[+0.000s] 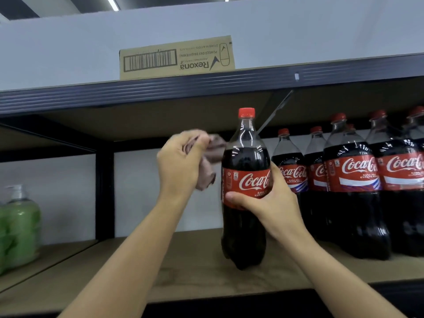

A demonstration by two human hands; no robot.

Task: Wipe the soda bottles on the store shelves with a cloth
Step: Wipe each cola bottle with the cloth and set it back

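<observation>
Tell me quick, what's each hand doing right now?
Left hand: closed, gripping the cloth beside the bottle's shoulder.
Right hand: closed around the cola bottle at its label.

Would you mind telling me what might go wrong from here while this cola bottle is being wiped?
The right hand alone grips the bottle at its label, seemingly tilted near the shelf front; a sideways push from the cloth in the left hand might make it slip. Swinging it right could knock the standing bottles.

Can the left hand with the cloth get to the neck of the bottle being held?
Probably yes. The left hand holds the cloth right beside the bottle, nothing lies between, and the right hand grips lower, at the label.
</observation>
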